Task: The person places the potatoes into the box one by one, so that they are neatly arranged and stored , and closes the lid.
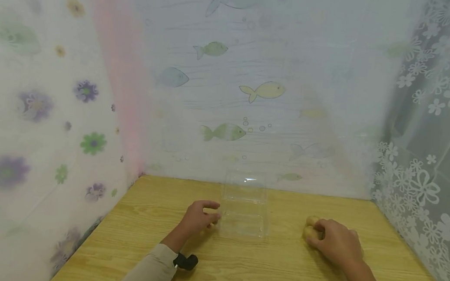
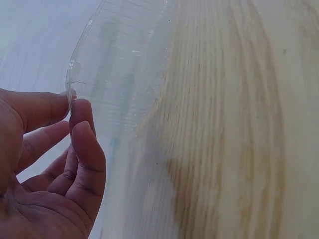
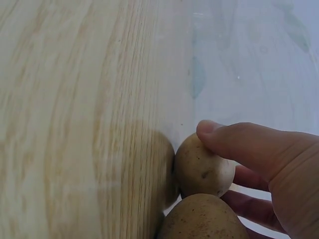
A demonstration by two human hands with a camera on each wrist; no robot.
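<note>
A clear plastic clamshell box (image 1: 244, 225) lies unfolded on the wooden table, its lid half (image 1: 244, 187) toward the back wall. At the box's left edge is my left hand (image 1: 197, 221); in the left wrist view its thumb and fingers pinch the thin plastic rim (image 2: 71, 74). To the right, my right hand (image 1: 338, 244) reaches over small round potatoes. The right wrist view shows its thumb on one speckled potato (image 3: 202, 167), with fingers curled behind it. A second potato (image 3: 202, 221) sits right beside that one. The palm hides whatever else lies under it.
The wooden table (image 1: 278, 270) meets a fish-patterned curtain (image 1: 263, 91) at the back. A flowered sheet (image 1: 32, 144) hangs along the left side, and a translucent flowered curtain (image 1: 421, 184) along the right. Both wrists carry small black cameras (image 1: 187, 262).
</note>
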